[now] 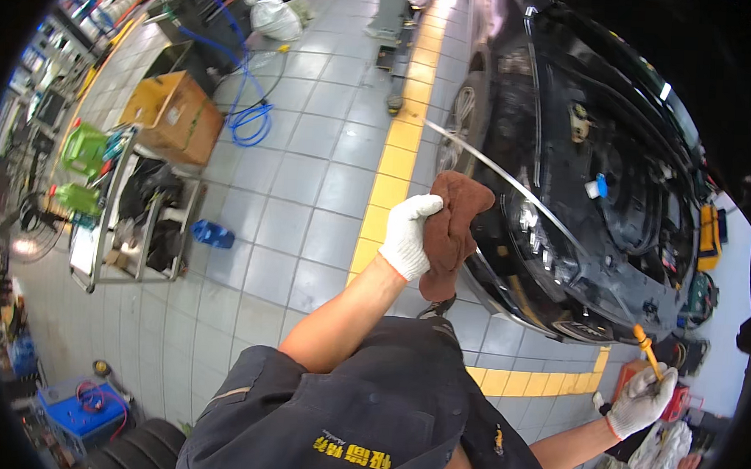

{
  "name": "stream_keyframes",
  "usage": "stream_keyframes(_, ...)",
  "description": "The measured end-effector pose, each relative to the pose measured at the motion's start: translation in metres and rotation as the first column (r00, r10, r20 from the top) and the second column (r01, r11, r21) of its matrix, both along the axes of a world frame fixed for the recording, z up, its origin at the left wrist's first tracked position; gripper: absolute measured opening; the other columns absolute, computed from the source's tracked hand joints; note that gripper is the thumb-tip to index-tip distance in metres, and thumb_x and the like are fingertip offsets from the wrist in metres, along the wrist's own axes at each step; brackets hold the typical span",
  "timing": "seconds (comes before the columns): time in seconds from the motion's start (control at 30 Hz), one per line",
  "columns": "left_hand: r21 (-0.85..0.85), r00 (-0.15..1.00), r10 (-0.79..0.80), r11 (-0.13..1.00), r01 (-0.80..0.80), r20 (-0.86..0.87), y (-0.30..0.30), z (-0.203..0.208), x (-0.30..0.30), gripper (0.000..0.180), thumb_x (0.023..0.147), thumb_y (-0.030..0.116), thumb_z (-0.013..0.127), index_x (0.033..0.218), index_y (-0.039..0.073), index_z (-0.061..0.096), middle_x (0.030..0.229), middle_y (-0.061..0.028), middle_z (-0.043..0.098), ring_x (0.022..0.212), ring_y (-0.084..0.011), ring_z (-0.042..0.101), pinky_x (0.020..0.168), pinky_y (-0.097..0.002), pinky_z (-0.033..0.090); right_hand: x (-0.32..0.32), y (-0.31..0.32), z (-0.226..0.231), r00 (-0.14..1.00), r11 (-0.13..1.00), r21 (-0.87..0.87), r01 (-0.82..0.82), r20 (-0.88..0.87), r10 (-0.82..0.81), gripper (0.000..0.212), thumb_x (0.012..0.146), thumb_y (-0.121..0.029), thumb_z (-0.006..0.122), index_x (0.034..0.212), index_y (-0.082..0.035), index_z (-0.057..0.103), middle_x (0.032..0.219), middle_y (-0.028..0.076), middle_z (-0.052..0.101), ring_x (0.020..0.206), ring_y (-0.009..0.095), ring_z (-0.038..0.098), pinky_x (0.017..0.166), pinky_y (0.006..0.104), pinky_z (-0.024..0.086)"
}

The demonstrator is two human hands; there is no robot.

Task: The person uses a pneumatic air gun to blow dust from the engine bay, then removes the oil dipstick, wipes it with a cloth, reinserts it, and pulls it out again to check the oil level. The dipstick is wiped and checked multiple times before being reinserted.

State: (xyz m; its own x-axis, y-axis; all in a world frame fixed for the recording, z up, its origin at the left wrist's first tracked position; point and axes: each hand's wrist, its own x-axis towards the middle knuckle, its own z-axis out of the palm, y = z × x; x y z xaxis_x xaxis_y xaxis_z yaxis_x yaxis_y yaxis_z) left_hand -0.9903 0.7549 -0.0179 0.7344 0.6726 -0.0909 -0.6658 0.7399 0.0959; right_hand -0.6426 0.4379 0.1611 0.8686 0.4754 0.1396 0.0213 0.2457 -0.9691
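Note:
In a white knit glove, my left hand is closed on a bunched brown cloth, held up in front of the black car's bumper. My right hand, gloved the same way, is out at the lower right. Its fingers are wrapped round the yellow handle of a dipstick. The long thin metal blade slants from that handle up and left across the car's front, and its far end shows over the yellow floor line. The cloth and the blade are apart in this view.
The black car stands at the right with its engine bay exposed; a blue cap shows inside. Leftward are a grey cart with green jugs, a cardboard box and a blue hose. Tyres lie at lower left.

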Motion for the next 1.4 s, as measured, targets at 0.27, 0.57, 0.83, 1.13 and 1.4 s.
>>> stream_keyframes(0.27,0.464,0.885,0.462,0.797,-0.385,-0.059,-0.003,-0.02,-0.098,0.032,0.105,0.031,0.049,0.116,0.002,0.058,0.103,-0.0043,0.06,0.094,-0.0095,0.055,0.088,-0.0223,0.048,-0.041,0.03,-0.055,0.929,0.931,0.002,-0.364,-0.068,0.364,0.018,0.104,-0.024,0.06,0.103,-0.006,0.055,0.08,0.002,0.049,0.052,0.007,0.039,0.045,0.0222,0.028)
stream_keyframes(0.57,0.282,0.839,0.51,0.847,-0.451,-0.189,-0.043,0.055,-0.125,0.038,0.107,0.031,0.055,0.106,-0.006,0.064,0.089,-0.0086,0.064,0.095,-0.0217,0.065,0.09,-0.0351,0.053,0.026,0.036,-0.081,0.892,0.926,0.026,-0.376,-0.262,0.37,0.031,0.106,-0.032,0.061,0.125,-0.007,0.067,0.087,0.0,0.06,0.057,0.006,0.04,0.05,0.0227,0.029)
stream_keyframes(0.83,0.383,0.792,0.37,0.904,-0.189,-0.486,-0.061,0.103,-0.116,0.027,0.106,0.022,0.06,0.098,-0.001,0.074,0.06,0.0029,0.057,0.051,-0.0025,0.047,0.049,-0.0227,0.033,0.024,0.06,-0.096,0.856,0.895,0.019,-0.446,-0.283,0.433,0.04,0.112,-0.025,0.056,0.139,0.004,0.052,0.116,0.009,0.056,0.087,0.01,0.05,0.069,0.02,0.042)
stream_keyframes(1.13,0.31,0.853,0.322,0.929,-0.201,-0.411,-0.065,0.106,-0.097,0.024,0.108,0.022,0.061,0.101,0.001,0.073,0.067,0.0033,0.061,0.056,-0.0005,0.051,0.051,-0.0218,0.037,0.04,0.051,-0.085,0.757,0.822,0.219,-0.526,-0.32,0.57,0.035,0.112,-0.011,0.052,0.141,0.007,0.045,0.12,0.011,0.048,0.095,0.016,0.047,0.08,0.027,0.047)
stream_keyframes(1.4,0.605,0.656,0.607,0.746,-0.278,-0.448,-0.065,0.102,-0.08,0.03,0.104,0.024,0.066,0.088,-0.001,0.073,0.064,0.0021,0.063,0.06,-0.0013,0.055,0.052,-0.0245,0.04,0.064,0.044,-0.085,0.736,0.805,0.268,-0.529,-0.328,0.593,0.032,0.113,-0.016,0.051,0.136,0.006,0.047,0.115,0.011,0.05,0.093,0.015,0.05,0.078,0.0266,0.048)
